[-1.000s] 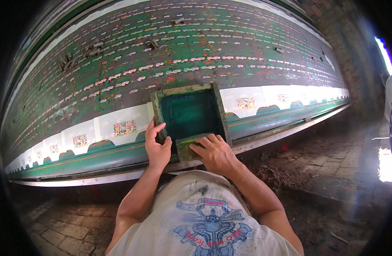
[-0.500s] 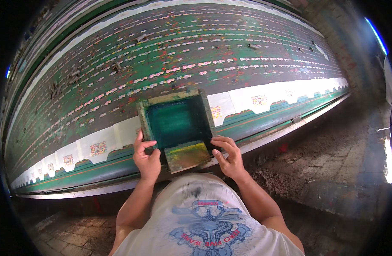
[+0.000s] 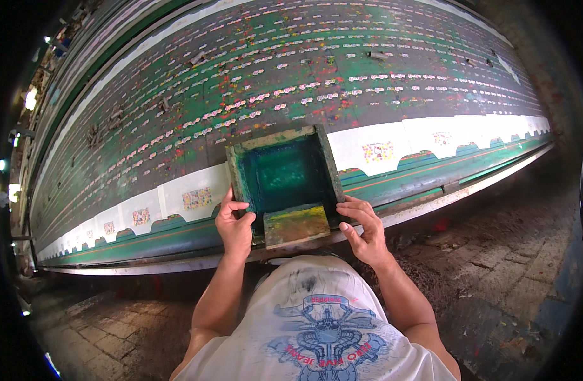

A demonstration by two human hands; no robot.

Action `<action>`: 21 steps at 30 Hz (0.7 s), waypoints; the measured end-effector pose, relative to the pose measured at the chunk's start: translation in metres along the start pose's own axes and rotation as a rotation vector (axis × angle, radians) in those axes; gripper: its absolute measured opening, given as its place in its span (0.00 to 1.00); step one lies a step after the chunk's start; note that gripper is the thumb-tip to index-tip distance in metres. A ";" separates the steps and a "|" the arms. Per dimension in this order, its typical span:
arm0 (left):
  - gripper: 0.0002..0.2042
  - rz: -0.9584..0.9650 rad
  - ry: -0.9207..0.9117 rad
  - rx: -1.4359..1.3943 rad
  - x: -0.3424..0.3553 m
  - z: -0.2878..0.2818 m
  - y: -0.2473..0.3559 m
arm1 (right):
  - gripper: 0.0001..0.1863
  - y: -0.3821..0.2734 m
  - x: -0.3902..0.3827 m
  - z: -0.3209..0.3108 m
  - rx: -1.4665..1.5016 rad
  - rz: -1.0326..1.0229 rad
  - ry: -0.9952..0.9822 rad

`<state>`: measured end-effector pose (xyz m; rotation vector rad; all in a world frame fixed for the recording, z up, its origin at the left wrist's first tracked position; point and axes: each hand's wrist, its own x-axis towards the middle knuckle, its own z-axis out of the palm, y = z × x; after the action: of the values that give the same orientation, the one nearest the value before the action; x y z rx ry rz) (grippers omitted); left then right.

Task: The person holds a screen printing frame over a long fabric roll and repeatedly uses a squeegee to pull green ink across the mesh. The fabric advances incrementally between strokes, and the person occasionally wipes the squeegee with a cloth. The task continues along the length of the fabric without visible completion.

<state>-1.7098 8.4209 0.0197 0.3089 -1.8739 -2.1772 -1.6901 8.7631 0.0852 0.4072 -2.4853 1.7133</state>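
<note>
A square wooden screen-printing frame (image 3: 237,181) with a dark green, wet-looking inside lies at the near edge of a long printing table, over a strip of white cloth (image 3: 406,145). Across its near side rests a flat wooden block (image 3: 296,230) stained yellow and brown. My left hand (image 3: 234,223) grips the frame's near left corner, thumb on the inner side and fingers outside. At the near right corner, my right hand (image 3: 366,228) holds the frame with bent fingers, its thumb apart. The cloth under the frame is hidden.
Colourful square prints (image 3: 378,151) repeat along the cloth on both sides. The dark, paint-spotted tabletop (image 3: 291,63) carries rows of small pale marks and some small grey rolls (image 3: 377,56). A green, scalloped table edge (image 3: 418,173) runs before me, above a brick floor (image 3: 526,260).
Both hands have moved the frame a short way right along the table, with the block on it. A print left of the frame now shows fully; one on its right is now covered.
</note>
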 end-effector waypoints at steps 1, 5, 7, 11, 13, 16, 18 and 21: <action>0.15 -0.001 0.005 0.009 -0.001 0.000 0.000 | 0.16 0.001 0.001 -0.001 -0.025 -0.018 0.007; 0.15 -0.037 0.015 0.020 -0.003 0.003 0.005 | 0.17 -0.006 0.009 -0.003 -0.152 -0.125 0.013; 0.16 -0.024 0.000 0.017 -0.003 0.000 -0.001 | 0.18 -0.015 0.014 -0.002 -0.209 -0.201 -0.022; 0.15 -0.021 0.011 0.048 -0.002 0.000 -0.003 | 0.21 -0.042 0.023 0.015 -0.326 -0.336 -0.221; 0.15 0.007 0.011 0.063 -0.001 0.001 -0.003 | 0.23 -0.051 0.027 0.029 -0.419 -0.406 -0.348; 0.15 -0.040 0.001 0.046 -0.002 0.001 -0.004 | 0.25 -0.054 0.037 0.048 -0.613 -0.467 -0.429; 0.14 -0.008 -0.013 0.039 -0.001 0.001 -0.003 | 0.24 -0.056 0.045 0.052 -0.699 -0.458 -0.490; 0.13 -0.015 -0.022 0.124 -0.002 0.002 0.001 | 0.21 -0.064 0.068 0.051 -0.733 -0.390 -0.623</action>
<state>-1.7086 8.4230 0.0206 0.3249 -2.0293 -2.0856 -1.7346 8.6829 0.1399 1.3575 -2.9003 0.4988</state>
